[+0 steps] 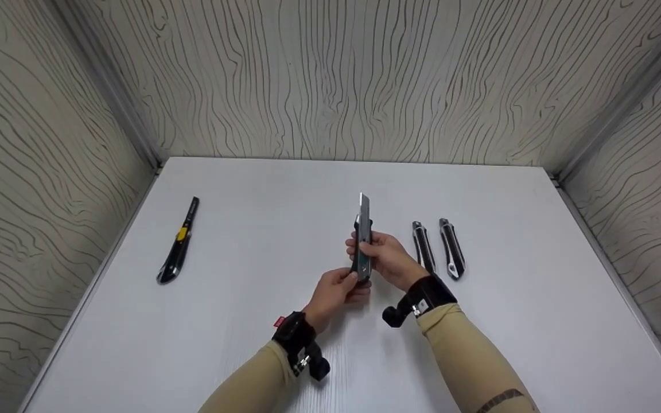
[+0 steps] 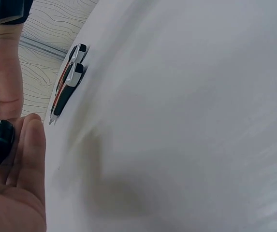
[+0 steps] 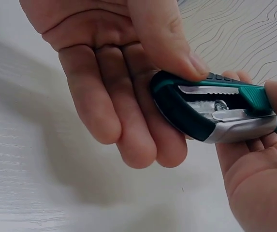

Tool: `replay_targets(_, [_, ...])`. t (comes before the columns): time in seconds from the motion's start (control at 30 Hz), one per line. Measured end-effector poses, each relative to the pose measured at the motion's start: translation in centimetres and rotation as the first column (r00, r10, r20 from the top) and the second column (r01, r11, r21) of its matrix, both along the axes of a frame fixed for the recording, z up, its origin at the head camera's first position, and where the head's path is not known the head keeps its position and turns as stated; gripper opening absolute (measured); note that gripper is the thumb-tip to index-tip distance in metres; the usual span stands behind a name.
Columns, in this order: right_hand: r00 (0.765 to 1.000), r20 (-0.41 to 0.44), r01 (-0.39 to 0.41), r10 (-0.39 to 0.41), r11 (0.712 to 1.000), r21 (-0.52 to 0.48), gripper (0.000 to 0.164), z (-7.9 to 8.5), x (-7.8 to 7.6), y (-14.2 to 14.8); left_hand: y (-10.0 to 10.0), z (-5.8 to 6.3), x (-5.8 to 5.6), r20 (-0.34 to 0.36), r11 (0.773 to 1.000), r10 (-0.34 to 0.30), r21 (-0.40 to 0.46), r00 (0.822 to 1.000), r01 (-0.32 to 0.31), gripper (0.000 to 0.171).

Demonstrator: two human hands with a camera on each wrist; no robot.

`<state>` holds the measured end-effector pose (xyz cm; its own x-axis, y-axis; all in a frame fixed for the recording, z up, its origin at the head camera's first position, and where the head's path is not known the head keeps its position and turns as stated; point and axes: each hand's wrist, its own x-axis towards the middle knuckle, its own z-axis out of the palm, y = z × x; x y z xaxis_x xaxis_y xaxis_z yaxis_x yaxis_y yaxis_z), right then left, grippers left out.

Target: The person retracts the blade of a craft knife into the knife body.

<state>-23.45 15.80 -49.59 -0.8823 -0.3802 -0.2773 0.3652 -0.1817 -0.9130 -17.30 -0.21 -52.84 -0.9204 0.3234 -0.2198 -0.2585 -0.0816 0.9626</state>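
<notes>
Dark green-and-silver metal box cutter [image 1: 364, 232]: up off the white bench [image 1: 250, 229], between both grips, slanted metal blade [image 1: 364, 202] poking out past the right one
Left grip [image 1: 336, 289]: clamped on the butt end, thumb on top
Right grip [image 1: 389, 256]: clamped further up, thumb at the ribbed green slider [image 3: 255, 99]
Step in hand: probably fiddling with the slider, tbh
Next move: steady butt, straight thumb push, skin clear of the edge
Two black-and-silver cutters [image 1: 453, 249]: right of the right grip
Black-and-yellow cutter [image 1: 181, 235]: well left of the left grip

The held cutter [image 3: 225, 116] shows plastic and smooth metal; the tabletop [image 1: 273, 218] looks glossy.
</notes>
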Motion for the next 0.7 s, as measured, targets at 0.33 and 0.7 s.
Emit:
replay_targets(0.33, [1.0, -0.031, -0.001, 0.003, 0.999, 0.044, 0.044, -0.39, 0.06, -0.52, -0.28, 0.07, 0.0, 0.021, 1.0, 0.021, 0.009, 1.0, -0.022, 0.031])
replay_targets(0.7, [0.998, -0.057, -0.021, 0.023, 0.999, 0.038, 0.049, -0.2, 0.17, -0.27, -0.02, 0.01, 0.03, 0.018, 0.999, 0.035, 0.018, 0.999, -0.036, 0.031])
